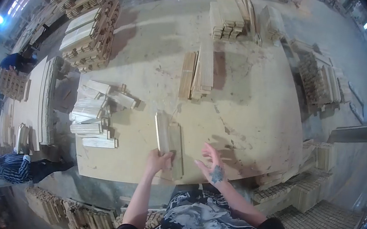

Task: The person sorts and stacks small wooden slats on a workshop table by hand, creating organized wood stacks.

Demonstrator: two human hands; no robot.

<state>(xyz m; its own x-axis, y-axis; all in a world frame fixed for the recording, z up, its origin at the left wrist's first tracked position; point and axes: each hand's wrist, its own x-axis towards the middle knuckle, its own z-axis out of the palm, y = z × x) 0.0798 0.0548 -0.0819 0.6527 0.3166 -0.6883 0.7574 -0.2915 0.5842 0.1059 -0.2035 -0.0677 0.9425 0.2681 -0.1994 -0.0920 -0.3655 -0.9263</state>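
Observation:
My left hand (pixel 158 161) is closed around the near end of a pale wooden board (pixel 161 132), which points away from me over the table. Just right of that board, a second wooden board (pixel 176 150) lies on the tabletop, its near end close to the table's front edge. My right hand (pixel 212 163) is held over the table to the right of both boards, fingers apart and nothing in them. Farther out, a small group of boards (pixel 204 71) in brown and pale wood lies in the middle of the table.
Short boards (pixel 87 114) lie in a loose pile on the table's left side. Board stacks (pixel 226 17) stand at the far edge. Tall stacks (pixel 88 34) rise at back left, and more stand right (pixel 318 78). A person in a striped top (pixel 12 167) is at left.

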